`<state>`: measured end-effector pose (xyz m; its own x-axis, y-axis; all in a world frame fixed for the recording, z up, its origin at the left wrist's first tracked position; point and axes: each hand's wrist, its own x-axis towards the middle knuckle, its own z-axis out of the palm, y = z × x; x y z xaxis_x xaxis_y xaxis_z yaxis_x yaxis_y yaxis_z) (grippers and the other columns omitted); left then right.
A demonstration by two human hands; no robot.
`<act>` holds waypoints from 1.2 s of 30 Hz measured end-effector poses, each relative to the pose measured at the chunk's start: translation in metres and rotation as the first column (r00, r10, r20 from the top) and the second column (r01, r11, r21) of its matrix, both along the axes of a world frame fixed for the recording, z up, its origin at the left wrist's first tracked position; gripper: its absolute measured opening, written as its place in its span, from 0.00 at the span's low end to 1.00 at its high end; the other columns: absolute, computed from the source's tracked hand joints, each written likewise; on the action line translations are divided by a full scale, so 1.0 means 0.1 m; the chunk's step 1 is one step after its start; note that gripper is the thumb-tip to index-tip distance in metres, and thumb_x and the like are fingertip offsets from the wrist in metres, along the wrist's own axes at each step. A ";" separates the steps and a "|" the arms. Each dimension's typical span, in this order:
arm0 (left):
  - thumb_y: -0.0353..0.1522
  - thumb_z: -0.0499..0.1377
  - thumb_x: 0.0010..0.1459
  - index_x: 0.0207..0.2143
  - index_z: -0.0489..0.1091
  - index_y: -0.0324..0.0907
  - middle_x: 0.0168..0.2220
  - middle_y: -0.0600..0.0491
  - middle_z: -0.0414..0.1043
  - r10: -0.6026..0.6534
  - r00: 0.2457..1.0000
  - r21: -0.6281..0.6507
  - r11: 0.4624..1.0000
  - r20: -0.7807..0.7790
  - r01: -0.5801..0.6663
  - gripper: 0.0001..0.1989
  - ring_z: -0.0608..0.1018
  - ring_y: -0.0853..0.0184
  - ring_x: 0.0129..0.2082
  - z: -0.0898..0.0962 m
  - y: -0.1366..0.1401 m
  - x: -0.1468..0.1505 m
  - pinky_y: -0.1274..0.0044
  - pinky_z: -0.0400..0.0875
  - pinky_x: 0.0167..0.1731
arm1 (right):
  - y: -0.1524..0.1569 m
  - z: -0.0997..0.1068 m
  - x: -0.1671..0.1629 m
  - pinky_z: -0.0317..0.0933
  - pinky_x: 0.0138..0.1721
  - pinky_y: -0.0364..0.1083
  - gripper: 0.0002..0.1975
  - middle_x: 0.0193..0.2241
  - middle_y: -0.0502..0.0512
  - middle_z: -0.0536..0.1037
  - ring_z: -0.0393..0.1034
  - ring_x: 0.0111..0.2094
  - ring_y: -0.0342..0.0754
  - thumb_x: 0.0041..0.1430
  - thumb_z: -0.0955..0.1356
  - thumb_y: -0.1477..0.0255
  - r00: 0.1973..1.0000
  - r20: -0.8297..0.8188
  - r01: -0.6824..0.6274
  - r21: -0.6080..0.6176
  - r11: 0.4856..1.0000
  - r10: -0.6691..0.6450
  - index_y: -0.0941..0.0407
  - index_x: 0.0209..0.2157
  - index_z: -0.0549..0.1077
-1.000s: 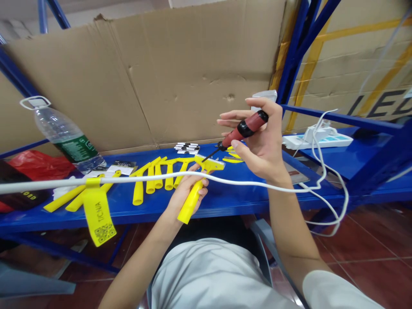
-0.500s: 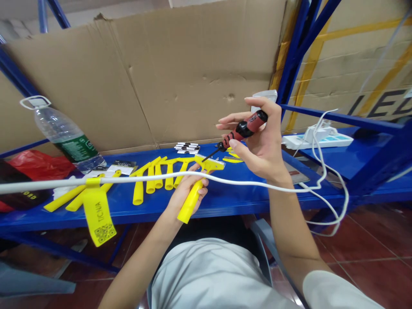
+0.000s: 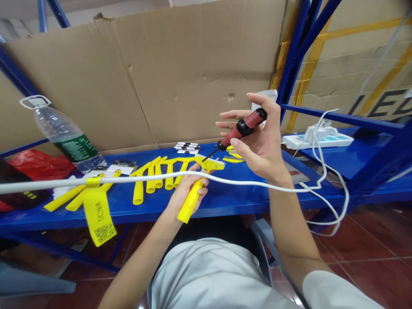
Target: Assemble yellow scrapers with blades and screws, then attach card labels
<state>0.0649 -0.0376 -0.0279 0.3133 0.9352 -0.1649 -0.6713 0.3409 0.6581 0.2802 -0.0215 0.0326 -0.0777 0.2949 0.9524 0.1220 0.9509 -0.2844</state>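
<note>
Head view: the left hand (image 3: 182, 190) wraps the yellow scraper (image 3: 191, 200), seven o'clock of centre, seemingly to brace it under the red screwdriver (image 3: 243, 128). At two o'clock from there, the right hand (image 3: 263, 152) pinches the screwdriver between thumb and forefinger, other fingers spread, presumably for turning.

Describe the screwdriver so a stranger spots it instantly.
At the blue shelf, the left hand grips a yellow scraper. Above it, the right hand holds the screwdriver, shaft slanting down toward the scraper. Its red and black handle stands out from the yellow handles nearby.
</note>
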 end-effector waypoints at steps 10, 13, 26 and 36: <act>0.19 0.67 0.65 0.60 0.66 0.47 0.51 0.47 0.77 -0.012 1.000 0.016 1.000 0.000 0.012 0.27 0.78 0.77 0.25 -0.01 -0.01 -0.01 0.88 0.68 0.19 | 0.06 -0.04 -0.01 0.87 0.51 0.56 0.36 0.51 0.53 0.82 0.85 0.49 0.54 0.68 0.80 0.57 0.992 -0.067 0.107 0.067 0.992 -0.102 0.41 0.69 0.65; 0.18 0.66 0.65 0.61 0.66 0.47 0.51 0.46 0.77 -0.006 1.000 0.013 1.000 -0.001 0.006 0.27 0.77 0.77 0.24 -0.01 -0.01 0.00 0.88 0.68 0.19 | 0.08 -0.02 0.00 0.86 0.54 0.58 0.36 0.55 0.55 0.82 0.85 0.52 0.55 0.69 0.78 0.58 0.997 -0.047 0.068 0.076 0.995 -0.065 0.40 0.71 0.63; 0.17 0.64 0.67 0.60 0.65 0.47 0.51 0.46 0.77 -0.008 1.000 0.005 1.000 0.017 0.008 0.25 0.78 0.77 0.24 0.01 -0.01 0.00 0.88 0.68 0.18 | 0.06 -0.04 0.02 0.87 0.50 0.58 0.35 0.51 0.53 0.82 0.87 0.50 0.56 0.69 0.79 0.58 0.994 -0.017 0.109 0.038 0.993 -0.108 0.40 0.70 0.64; 0.19 0.65 0.67 0.61 0.65 0.48 0.56 0.42 0.78 -0.030 0.999 0.019 0.999 0.029 0.030 0.26 0.79 0.78 0.25 -0.01 0.00 -0.02 0.88 0.70 0.19 | 0.02 -0.04 0.01 0.87 0.54 0.61 0.36 0.58 0.55 0.82 0.86 0.51 0.56 0.72 0.76 0.54 0.998 0.037 0.051 0.001 0.999 -0.051 0.38 0.73 0.60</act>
<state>0.0633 -0.0380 -0.0284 0.3455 0.9283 -0.1375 -0.6803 0.3487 0.6446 0.2809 -0.0193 0.0283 -0.0979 0.2994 0.9491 0.1807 0.9432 -0.2789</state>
